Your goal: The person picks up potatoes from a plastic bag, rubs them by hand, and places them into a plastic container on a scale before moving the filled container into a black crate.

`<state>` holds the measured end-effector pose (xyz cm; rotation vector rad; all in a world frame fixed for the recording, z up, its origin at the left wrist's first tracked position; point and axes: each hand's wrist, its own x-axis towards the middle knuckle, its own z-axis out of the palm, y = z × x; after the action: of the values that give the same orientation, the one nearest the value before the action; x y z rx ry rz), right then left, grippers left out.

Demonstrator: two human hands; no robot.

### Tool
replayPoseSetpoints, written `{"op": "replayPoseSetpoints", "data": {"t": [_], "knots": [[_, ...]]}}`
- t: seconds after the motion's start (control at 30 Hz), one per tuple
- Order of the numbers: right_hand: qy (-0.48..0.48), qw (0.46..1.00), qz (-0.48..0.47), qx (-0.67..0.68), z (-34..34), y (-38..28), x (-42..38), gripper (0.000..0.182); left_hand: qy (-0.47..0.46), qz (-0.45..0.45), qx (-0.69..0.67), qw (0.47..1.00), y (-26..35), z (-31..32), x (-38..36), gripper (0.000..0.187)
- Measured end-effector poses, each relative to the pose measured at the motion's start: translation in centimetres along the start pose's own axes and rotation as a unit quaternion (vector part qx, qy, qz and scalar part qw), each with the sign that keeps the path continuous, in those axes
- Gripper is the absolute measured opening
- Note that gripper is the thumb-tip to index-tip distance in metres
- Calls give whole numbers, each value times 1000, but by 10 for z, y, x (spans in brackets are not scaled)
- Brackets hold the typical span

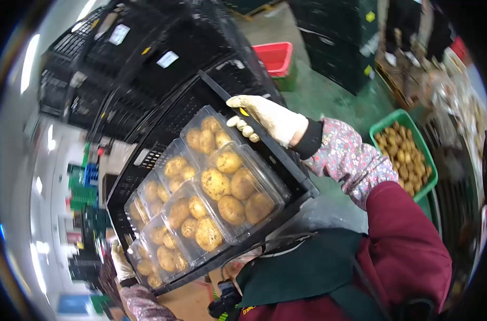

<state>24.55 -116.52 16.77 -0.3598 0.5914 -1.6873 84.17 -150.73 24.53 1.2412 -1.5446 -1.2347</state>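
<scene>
A black plastic crate (306, 193) is held tilted in front of me between my two gloved hands. Inside it lie several clear plastic boxes of potatoes (215, 183), packed in rows. My right hand (270, 117), in a white glove, is wrapped over the crate's upper right rim, fingers on the inner side. At the opposite end my left hand (121, 262), also white-gloved, grips the crate's lower left end; its fingers are partly hidden by the crate wall.
Stacked black crates (147, 48) stand close behind the held crate. A green basket of loose potatoes (433, 182) is at the right, and a red basket (275, 58) sits on the floor beyond. Dark stacked crates (334, 43) and people's legs (403, 27) are further back.
</scene>
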Motion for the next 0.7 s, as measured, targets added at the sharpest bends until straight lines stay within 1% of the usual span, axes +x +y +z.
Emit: {"op": "replayPoseSetpoints", "data": {"t": [0.03,0.07,0.1,0.13,0.17,0.2,0.23,0.27,0.3,0.33,0.37,0.4,0.43,0.47,0.5,0.53,0.57,0.6,0.63,0.7], "knots": [[27,1000,2,4,0,11,5,19,-4,38,41,998,-23,-16,68,45],[53,998,-22,-5,3,24,9,18,1,22,12,1000,-29,7,106,42],[91,995,-45,-15,5,35,13,21,-105,-16,-24,994,-38,23,128,38],[93,995,-41,4,-11,38,-1,22,-121,-51,7,991,-48,40,135,36],[99,994,-37,19,-14,48,9,23,-140,-88,33,986,-64,48,167,34],[103,993,-43,43,-15,51,16,24,-158,-94,61,981,-75,59,193,32],[107,990,-54,70,-20,58,23,25,-94,94,214,968,-94,88,209,27],[184,978,-99,13,-15,61,21,24,-121,54,187,973,-105,89,254,27],[171,981,-95,-6,-18,62,16,23,-142,4,155,978,-123,85,289,27],[171,981,-93,-8,-19,64,13,23,-198,-31,119,973,-92,112,234,26],[171,982,-84,0,-23,55,17,22,-167,-44,159,972,-87,122,247,27],[181,981,-56,-30,-26,50,19,20,-162,-7,172,972,-92,121,250,27],[195,976,-71,-66,-26,48,22,22,-157,33,183,970,-95,120,252,27],[210,973,-64,-75,-24,45,24,24,-158,11,136,978,-96,122,248,27],[222,970,-56,-84,-20,43,24,26,-158,8,138,978,-96,120,244,27],[226,967,-44,-104,-20,39,24,30,-183,-6,131,974,-96,114,238,26],[209,970,-34,-118,-24,36,24,31,-203,-17,121,971,-94,108,229,26],[203,972,-27,-116,-28,32,27,32,-199,-21,104,974,-107,101,232,24],[195,974,-18,-112,-33,33,27,33,-231,9,128,964,-112,91,236,22],[154,984,-23,-85,-37,37,19,34,-125,58,142,980,-110,113,220,22]]}}
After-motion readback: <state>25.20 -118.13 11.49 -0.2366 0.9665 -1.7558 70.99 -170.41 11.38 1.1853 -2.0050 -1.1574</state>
